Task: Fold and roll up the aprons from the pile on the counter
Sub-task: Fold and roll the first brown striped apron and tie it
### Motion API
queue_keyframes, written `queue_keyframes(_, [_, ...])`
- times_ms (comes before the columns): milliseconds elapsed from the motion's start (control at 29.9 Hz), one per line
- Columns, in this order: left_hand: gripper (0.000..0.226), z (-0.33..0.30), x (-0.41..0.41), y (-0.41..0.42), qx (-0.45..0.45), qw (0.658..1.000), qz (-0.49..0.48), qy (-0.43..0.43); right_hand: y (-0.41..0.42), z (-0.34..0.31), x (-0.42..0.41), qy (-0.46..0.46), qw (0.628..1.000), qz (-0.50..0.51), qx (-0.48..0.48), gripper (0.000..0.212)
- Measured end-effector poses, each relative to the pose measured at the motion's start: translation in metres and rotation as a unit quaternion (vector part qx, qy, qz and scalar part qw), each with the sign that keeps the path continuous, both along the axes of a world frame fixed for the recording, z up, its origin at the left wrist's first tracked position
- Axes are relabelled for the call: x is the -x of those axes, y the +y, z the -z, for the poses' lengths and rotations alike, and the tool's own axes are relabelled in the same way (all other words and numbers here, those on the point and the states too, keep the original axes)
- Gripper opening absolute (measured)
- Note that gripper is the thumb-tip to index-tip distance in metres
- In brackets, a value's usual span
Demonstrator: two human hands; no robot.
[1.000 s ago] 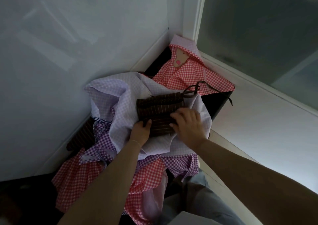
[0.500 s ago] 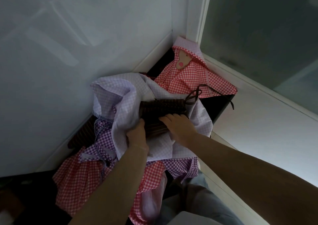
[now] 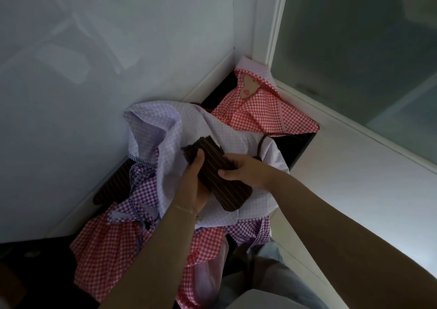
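Both hands clasp a rolled brown pinstriped apron (image 3: 218,174), the left hand (image 3: 192,185) beneath, the right hand (image 3: 246,170) pinching its side, above a rumpled lilac gingham apron (image 3: 165,133) amid red checked aprons (image 3: 262,110) heaped in the corner.

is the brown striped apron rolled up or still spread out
Rolled up: the brown striped apron is a compact bundle gripped by left hand and right hand.

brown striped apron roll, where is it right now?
Head view, centre frame: the brown striped roll is held between the left hand and right hand, above the pale lilac checked apron.
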State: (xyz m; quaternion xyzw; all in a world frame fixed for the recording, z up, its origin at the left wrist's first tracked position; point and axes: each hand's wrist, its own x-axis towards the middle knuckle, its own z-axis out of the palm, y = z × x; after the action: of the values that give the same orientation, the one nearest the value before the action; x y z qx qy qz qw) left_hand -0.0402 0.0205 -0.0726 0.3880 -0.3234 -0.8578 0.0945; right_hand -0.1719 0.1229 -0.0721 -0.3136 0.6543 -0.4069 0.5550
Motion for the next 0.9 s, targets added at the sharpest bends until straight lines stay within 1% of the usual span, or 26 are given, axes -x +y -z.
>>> queue_keyframes(67, [0.07,-0.008,-0.002,-0.004,-0.003,1.0,-0.003,0.012,0.002,-0.009,-0.007,-0.028,0.999,0.024,-0.001,0.015])
queue_keyframes(167, [0.056,-0.016,-0.004,-0.008,0.006,1.0,-0.011,0.009,0.007,-0.02,-0.018,-0.021,0.999,0.042,-0.013,0.034])
queue_keyframes(234, [0.045,-0.023,-0.007,-0.01,0.011,1.0,-0.021,0.012,0.008,-0.026,-0.032,0.026,0.994,0.105,-0.003,0.041])
queue_keyframes(301, [0.035,-0.034,-0.008,-0.012,0.0,0.999,-0.028,0.024,0.008,-0.026,-0.045,0.117,0.974,0.194,0.02,0.05])
queue_keyframes(335, [0.032,-0.039,-0.009,-0.013,-0.008,0.999,-0.028,0.03,0.009,-0.025,-0.049,0.165,0.962,0.217,0.03,0.057])
queue_keyframes(368, [0.031,-0.044,-0.011,-0.014,-0.014,0.999,-0.022,0.037,0.01,-0.027,-0.052,0.187,0.956,0.223,0.038,0.065])
queue_keyframes(402, [0.031,-0.046,-0.011,-0.015,-0.014,0.999,-0.015,0.042,0.011,-0.03,-0.053,0.169,0.961,0.215,0.036,0.071])
queue_keyframes(435, [0.032,-0.05,-0.012,-0.016,-0.012,0.999,-0.006,0.046,0.013,-0.038,-0.053,0.118,0.973,0.197,0.029,0.07])
queue_keyframes(469, [0.034,-0.052,-0.011,-0.016,-0.01,0.999,-0.002,0.047,0.014,-0.043,-0.052,0.059,0.983,0.172,0.017,0.062])
queue_keyframes(502, [0.039,-0.056,-0.013,-0.018,-0.004,0.999,0.003,0.052,0.016,-0.049,-0.053,0.013,0.989,0.148,0.011,0.048])
queue_keyframes(536, [0.044,-0.06,-0.015,-0.021,0.006,0.998,0.003,0.059,0.017,-0.052,-0.053,-0.011,0.992,0.123,0.007,0.033])
queue_keyframes(569, [0.048,-0.062,-0.015,-0.025,0.021,0.998,-0.007,0.067,0.018,-0.054,-0.052,-0.012,0.994,0.107,0.005,0.023])
queue_keyframes(603, [0.049,-0.064,-0.017,-0.029,0.051,0.996,-0.02,0.071,0.019,-0.056,-0.053,0.004,0.995,0.103,0.004,0.02])
queue_keyframes(636, [0.047,-0.063,-0.018,-0.033,0.106,0.991,-0.035,0.067,0.019,-0.058,-0.053,0.025,0.994,0.103,-0.001,0.024])
queue_keyframes(670, [0.039,-0.064,-0.021,-0.038,0.196,0.978,-0.042,0.049,0.019,-0.06,-0.054,0.049,0.993,0.103,-0.006,0.029])
queue_keyframes(703, [0.032,-0.062,-0.024,-0.044,0.319,0.947,-0.04,0.012,0.019,-0.063,-0.054,0.074,0.992,0.098,-0.011,0.029])
queue_keyframes(737, [0.03,-0.061,-0.027,-0.05,0.468,0.883,-0.021,-0.017,0.02,-0.068,-0.054,0.107,0.991,0.084,-0.016,0.026])
queue_keyframes(770, [0.032,-0.059,-0.031,-0.055,0.621,0.783,0.018,-0.022,0.021,-0.074,-0.053,0.151,0.986,0.061,-0.028,0.021])
queue_keyframes(804, [0.043,-0.059,-0.033,-0.06,0.742,0.665,0.082,-0.006,0.021,-0.081,-0.053,0.197,0.979,0.032,-0.043,0.018])
queue_keyframes(837, [0.057,-0.062,-0.034,-0.061,0.817,0.554,0.161,0.013,0.022,-0.087,-0.054,0.233,0.971,0.002,-0.055,0.018])
queue_keyframes(870, [0.071,-0.066,-0.033,-0.06,0.854,0.462,0.239,0.025,0.023,-0.093,-0.055,0.26,0.963,-0.025,-0.063,0.017])
queue_keyframes(904, [0.084,-0.07,-0.031,-0.058,0.867,0.391,0.31,0.021,0.024,-0.098,-0.057,0.284,0.955,-0.049,-0.068,0.018])
